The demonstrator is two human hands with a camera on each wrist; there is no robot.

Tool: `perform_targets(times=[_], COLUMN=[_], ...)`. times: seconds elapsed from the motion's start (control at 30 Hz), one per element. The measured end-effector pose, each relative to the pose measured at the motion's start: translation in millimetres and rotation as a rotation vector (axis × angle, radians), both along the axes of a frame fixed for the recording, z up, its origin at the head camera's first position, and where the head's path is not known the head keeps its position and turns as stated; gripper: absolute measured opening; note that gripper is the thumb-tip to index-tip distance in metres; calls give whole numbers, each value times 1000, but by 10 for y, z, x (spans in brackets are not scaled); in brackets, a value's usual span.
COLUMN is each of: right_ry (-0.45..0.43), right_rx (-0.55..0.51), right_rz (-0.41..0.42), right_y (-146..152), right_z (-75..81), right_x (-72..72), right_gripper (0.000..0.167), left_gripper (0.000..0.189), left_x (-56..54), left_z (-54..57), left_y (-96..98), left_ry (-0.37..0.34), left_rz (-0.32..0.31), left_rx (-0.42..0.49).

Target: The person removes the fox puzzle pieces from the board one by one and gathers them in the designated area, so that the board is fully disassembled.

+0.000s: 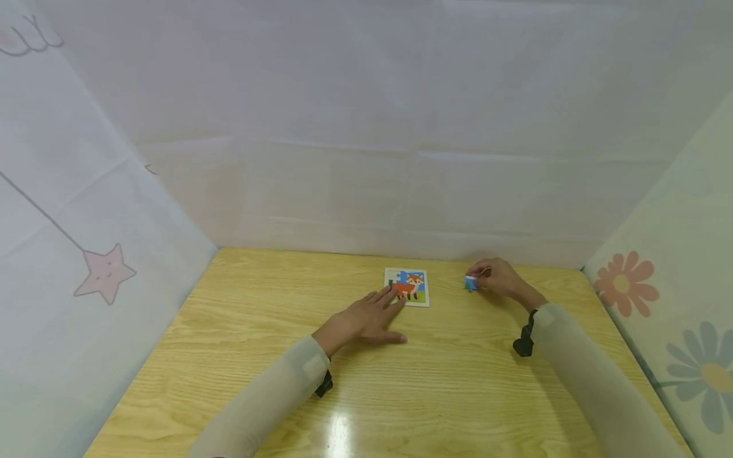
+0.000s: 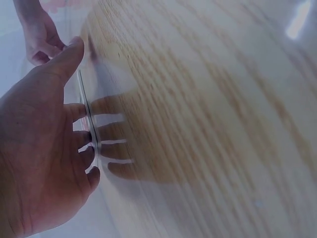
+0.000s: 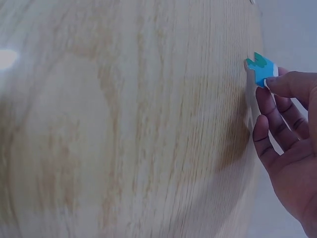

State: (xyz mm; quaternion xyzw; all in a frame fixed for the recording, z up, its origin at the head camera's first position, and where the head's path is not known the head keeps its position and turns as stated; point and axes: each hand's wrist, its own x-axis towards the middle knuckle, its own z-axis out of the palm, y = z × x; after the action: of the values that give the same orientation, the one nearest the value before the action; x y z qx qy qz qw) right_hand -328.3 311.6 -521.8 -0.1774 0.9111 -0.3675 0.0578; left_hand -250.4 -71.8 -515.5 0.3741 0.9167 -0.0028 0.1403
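Note:
A jigsaw puzzle [image 1: 423,294] with a fox picture and a white border lies flat on the table, with a pale gap at its upper left. My left hand [image 1: 369,318] rests its outstretched fingers on the puzzle's lower left part and covers that corner; the left wrist view shows those fingertips on the board's thin edge [image 2: 88,114]. To the right of the board, my right hand [image 1: 499,278] pinches a blue and green puzzle piece [image 3: 261,68] between thumb and fingers. In the head view that puzzle piece [image 1: 470,282] is tilted up, apart from the board.
The wood-grain table [image 1: 275,305] ends at a white cloth backdrop [image 1: 343,191] just behind the puzzle. Cloth walls stand at both sides, with a pink star [image 1: 105,273] on the left and flowers [image 1: 627,284] on the right. Each wrist wears a black device [image 1: 523,342].

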Motion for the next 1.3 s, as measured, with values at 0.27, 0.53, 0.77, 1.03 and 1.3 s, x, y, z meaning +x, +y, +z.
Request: perform_targets(times=[0.27,0.53,0.77,1.03,1.3], right_ry=[30,4,-11,-17,22], right_rx=[36,31,44,50,82], right_rz=[4,22,44,56,42], right_y=[4,-11,-24,-57,-121], right_z=[-37,-62,-83,-100,-64], right_x=[-28,-66,-106,-134,-120], right_gripper=[21,20,20,18,17], left_gripper=[91,87,87,87,86], left_x=[-21,-30,-13,-18,-17], left_z=[-40,-57,-43,-57,-49], left_y=[8,24,31,41,42], left_ry=[44,51,52,52,76], left_rz=[-12,9,12,20,19], left_rx=[11,33,52,68,70])
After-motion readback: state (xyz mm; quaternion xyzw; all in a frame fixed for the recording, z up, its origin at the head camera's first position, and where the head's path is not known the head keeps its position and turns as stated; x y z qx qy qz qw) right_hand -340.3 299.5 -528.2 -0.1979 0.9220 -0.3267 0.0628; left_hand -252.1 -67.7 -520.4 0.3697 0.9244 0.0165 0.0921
